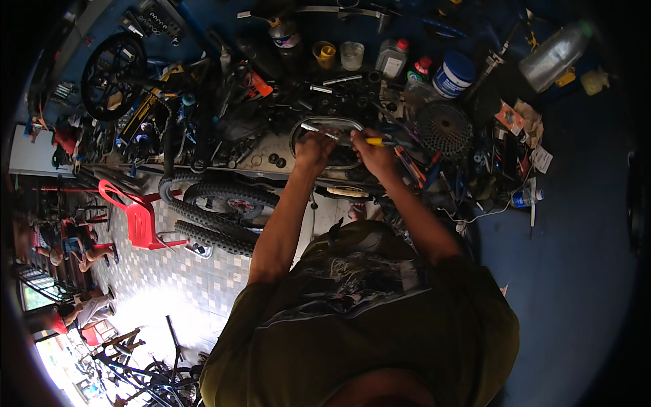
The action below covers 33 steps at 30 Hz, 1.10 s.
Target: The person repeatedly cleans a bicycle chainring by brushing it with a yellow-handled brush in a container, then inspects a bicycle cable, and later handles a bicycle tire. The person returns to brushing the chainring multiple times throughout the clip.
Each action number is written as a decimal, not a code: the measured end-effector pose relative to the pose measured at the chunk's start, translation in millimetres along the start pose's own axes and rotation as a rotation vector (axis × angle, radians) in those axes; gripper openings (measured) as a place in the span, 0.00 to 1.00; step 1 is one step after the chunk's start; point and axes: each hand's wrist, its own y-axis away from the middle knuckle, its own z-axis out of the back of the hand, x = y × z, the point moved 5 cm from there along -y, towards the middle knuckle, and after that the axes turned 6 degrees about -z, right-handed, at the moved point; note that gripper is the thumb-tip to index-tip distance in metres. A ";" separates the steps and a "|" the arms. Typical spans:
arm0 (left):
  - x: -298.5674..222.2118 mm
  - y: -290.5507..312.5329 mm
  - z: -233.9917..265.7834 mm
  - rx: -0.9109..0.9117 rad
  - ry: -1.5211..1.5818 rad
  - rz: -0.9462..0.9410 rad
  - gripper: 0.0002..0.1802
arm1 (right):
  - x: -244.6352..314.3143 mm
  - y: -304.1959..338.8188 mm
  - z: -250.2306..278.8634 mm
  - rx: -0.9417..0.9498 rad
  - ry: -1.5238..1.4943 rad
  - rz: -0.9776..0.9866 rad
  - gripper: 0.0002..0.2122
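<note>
Over an oval metal tray on the cluttered workbench, both my hands work close together. My left hand is closed around a slim, shiny metal rod-like part, whose bright end sticks out past the fingers. A tool with a yellow handle is gripped in my right hand; its tip points toward the left hand. Whether that tip touches the metal part cannot be made out. Just right of the right hand lie several orange-handled tools.
A bicycle cassette, a white tub with a blue lid and a grey bottle with a red cap stand at the bench's back right. Bicycle tyres and a red chair are left of me. People sit farther left.
</note>
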 end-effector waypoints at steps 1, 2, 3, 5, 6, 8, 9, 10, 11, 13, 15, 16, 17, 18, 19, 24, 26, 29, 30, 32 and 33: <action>-1.1 1.1 -7.7 0.047 0.009 -0.030 0.10 | -17.0 -6.0 6.3 -0.008 -0.130 -0.093 0.14; -3.1 2.2 -7.1 0.082 0.020 -0.071 0.10 | -20.2 -6.2 5.4 0.001 -0.259 -0.186 0.15; -5.5 3.0 -6.4 0.117 0.029 -0.110 0.10 | -22.1 -5.3 4.1 0.009 -0.388 -0.281 0.15; -7.7 3.1 -4.2 0.128 0.039 -0.123 0.10 | -34.7 -9.1 5.1 0.063 -0.532 -0.404 0.20; -8.3 3.0 -4.3 0.136 0.044 -0.127 0.10 | -37.2 -8.6 6.7 0.065 -0.554 -0.440 0.20; -8.4 1.6 -0.9 0.150 0.062 -0.105 0.11 | -39.7 -9.5 12.5 0.072 -0.525 -0.462 0.20; -8.5 0.0 2.3 0.157 0.071 -0.095 0.12 | -37.9 -11.6 15.9 0.065 -0.423 -0.395 0.19; -10.5 -2.4 5.5 0.161 0.048 -0.117 0.12 | -35.9 -13.4 18.7 0.059 -0.322 -0.328 0.18; -12.5 -4.3 5.0 0.170 0.024 -0.133 0.12 | -36.4 -15.7 23.6 0.046 -0.223 -0.261 0.18; -15.9 -5.5 8.3 0.140 -0.218 -0.171 0.12 | -31.6 -15.9 25.4 0.026 0.021 0.037 0.15; -27.7 -3.5 11.9 0.054 -0.657 -0.217 0.14 | -7.7 -0.3 17.5 -0.036 0.383 0.416 0.14; -33.8 -3.3 13.0 0.092 -0.726 -0.294 0.13 | 4.4 8.4 13.3 -0.026 0.444 0.529 0.14; -37.9 -3.5 10.0 0.114 -0.882 -0.374 0.14 | -0.2 5.3 12.5 -0.019 0.512 0.526 0.14; -40.9 -3.2 6.6 0.137 -1.038 -0.455 0.14 | -5.3 0.6 10.7 -0.011 0.580 0.523 0.14; -42.6 -2.5 2.5 0.158 -1.192 -0.537 0.14 | -9.7 -4.1 10.6 -0.002 0.648 0.519 0.15; -44.3 5.0 5.3 0.261 -1.302 -0.702 0.18 | -17.2 -29.7 27.4 -0.020 0.246 0.139 0.15; -43.2 5.7 11.7 0.285 -1.368 -0.737 0.18 | 8.1 -17.6 23.2 0.075 0.028 0.006 0.16; -41.0 9.3 -4.6 0.303 -1.456 -0.704 0.17 | 31.4 0.1 9.7 0.094 -0.088 0.023 0.16; -38.1 8.9 -10.4 0.289 -1.505 -0.644 0.17 | 26.8 -1.4 6.8 0.067 -0.005 0.079 0.16; -36.8 12.0 -14.6 0.294 -1.527 -0.621 0.17 | 7.8 -7.6 8.0 0.010 0.107 0.133 0.17; -37.4 11.6 -13.0 0.307 -1.498 -0.665 0.17 | 3.3 -15.5 15.6 -0.014 0.140 0.139 0.17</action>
